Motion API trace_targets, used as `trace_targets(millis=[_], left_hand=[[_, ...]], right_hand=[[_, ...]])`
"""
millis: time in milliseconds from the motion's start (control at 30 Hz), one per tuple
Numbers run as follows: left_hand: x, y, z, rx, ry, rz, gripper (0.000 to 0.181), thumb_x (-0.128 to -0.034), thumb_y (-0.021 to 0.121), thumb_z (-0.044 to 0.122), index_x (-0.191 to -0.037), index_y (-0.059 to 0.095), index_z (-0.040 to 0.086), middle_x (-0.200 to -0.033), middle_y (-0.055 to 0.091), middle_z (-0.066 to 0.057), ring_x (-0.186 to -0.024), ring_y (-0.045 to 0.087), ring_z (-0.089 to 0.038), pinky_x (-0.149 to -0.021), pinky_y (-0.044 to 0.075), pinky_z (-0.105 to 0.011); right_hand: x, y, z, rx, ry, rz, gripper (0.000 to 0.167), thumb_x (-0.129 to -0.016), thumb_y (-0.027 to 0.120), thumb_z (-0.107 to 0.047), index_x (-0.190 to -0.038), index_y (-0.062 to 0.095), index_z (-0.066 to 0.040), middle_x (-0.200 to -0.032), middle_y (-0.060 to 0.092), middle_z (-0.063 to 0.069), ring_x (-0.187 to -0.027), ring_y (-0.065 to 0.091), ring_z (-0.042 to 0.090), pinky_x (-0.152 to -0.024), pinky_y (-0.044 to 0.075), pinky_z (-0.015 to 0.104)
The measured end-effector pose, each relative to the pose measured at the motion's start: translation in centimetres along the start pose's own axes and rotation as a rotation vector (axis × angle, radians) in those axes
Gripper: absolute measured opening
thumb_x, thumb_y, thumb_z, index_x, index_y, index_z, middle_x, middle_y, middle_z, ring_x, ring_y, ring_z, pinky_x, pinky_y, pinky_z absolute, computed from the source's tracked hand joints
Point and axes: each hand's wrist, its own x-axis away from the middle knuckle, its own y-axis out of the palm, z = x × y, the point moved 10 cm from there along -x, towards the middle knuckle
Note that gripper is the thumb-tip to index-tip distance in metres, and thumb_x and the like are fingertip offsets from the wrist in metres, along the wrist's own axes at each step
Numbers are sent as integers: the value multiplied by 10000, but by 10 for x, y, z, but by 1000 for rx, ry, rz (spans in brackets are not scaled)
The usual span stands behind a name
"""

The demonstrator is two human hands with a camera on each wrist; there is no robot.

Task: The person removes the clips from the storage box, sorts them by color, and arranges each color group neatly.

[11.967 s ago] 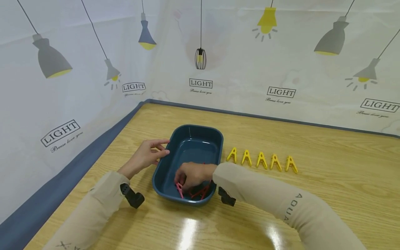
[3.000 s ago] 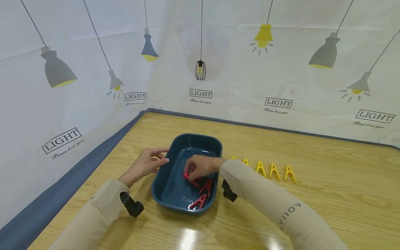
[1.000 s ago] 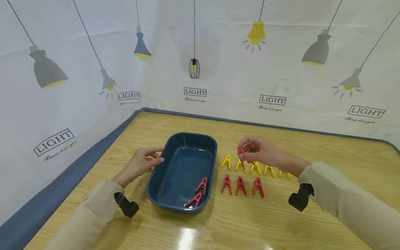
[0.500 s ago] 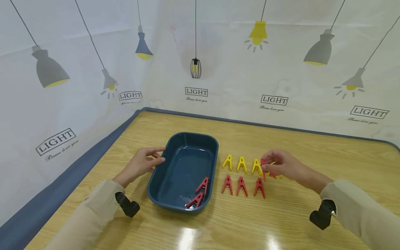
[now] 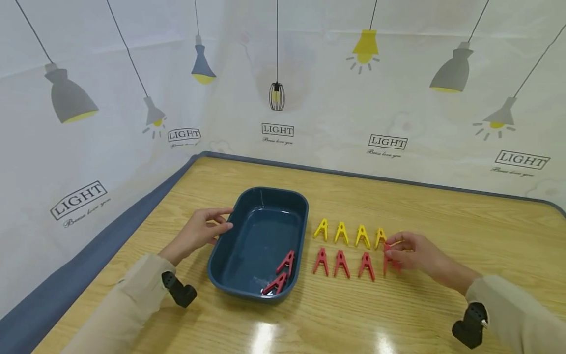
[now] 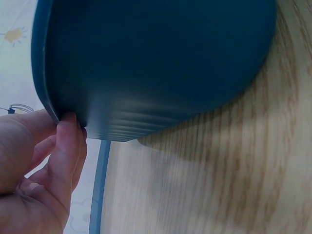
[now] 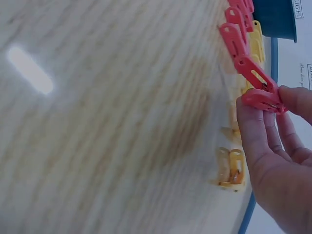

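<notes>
My left hand (image 5: pixel 201 228) grips the near-left rim of a dark blue plastic tub (image 5: pixel 302 231); in the left wrist view, curled fingers (image 6: pixel 68 141) press its outer wall below the rim. Two red clothespins (image 5: pixel 276 283) lie inside the tub's front right corner. To the right, my right hand (image 5: pixel 415 253) pinches a red clothespin (image 7: pixel 261 85) between thumb and fingers, low at the right end of a row of three red clothespins (image 5: pixel 342 264). Behind that row stand several yellow clothespins (image 5: pixel 341 233), the rightmost mostly hidden by the right hand in the head view.
A wooden tabletop (image 5: pixel 336 314) carries everything, with glare spots near its front. Its back and left edges meet a white curtain (image 5: pixel 318 88) printed with lamps and trimmed by a blue band (image 5: pixel 336 172).
Over the last second, my right hand has carried the red clothespin rightward and toward me, from over the yellow row to the end of the red row. The left hand stays at the tub.
</notes>
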Motion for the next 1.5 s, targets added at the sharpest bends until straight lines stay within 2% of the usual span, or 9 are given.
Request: trace_targets(millis=[200, 400, 900, 1133, 1500], left_hand=[[0, 0, 0, 9, 4, -2, 448, -870, 573, 171, -1291, 461, 64, -912, 548, -121, -706, 591, -169, -572, 505, -321], [0, 0, 0, 10, 10, -7, 449, -872, 571, 174, -1293, 458, 66, -922, 544, -124, -743, 607, -176, -583, 507, -324], [3, 0, 4, 9, 22, -6, 458, -875, 565, 166, -1298, 443, 38, -919, 546, -135, -759, 608, -191, -577, 504, -316], [1, 0, 2, 2, 15, -4, 457, -875, 566, 168, -1297, 444, 38, -918, 547, -131, -778, 611, -195, -582, 506, -316], [1, 0, 2, 1, 6, 1, 455, -875, 565, 162, -1296, 445, 38, -918, 548, -130, -788, 614, -198, -591, 510, -318]], right_hand=[[2, 1, 11, 5, -2, 32, 415, -863, 580, -166, -1148, 449, 106, -990, 579, 125, -847, 562, 127, -700, 491, 308], [1, 2, 17, -21, -10, 44, 450, -870, 573, -183, -1188, 438, 105, -998, 590, 113, -805, 577, 93, -655, 501, 301], [0, 4, 15, 71, 9, 119, 395, -869, 575, -200, -1149, 479, 61, -989, 553, 122, -778, 540, 160, -614, 507, 304], [1, 6, 16, 64, -21, 115, 334, -869, 565, -110, -1113, 482, 102, -948, 558, 126, -726, 546, 167, -599, 508, 289], [5, 7, 21, 52, 19, 103, 327, -866, 559, -66, -1127, 470, 110, -936, 559, 115, -719, 551, 167, -582, 510, 301]])
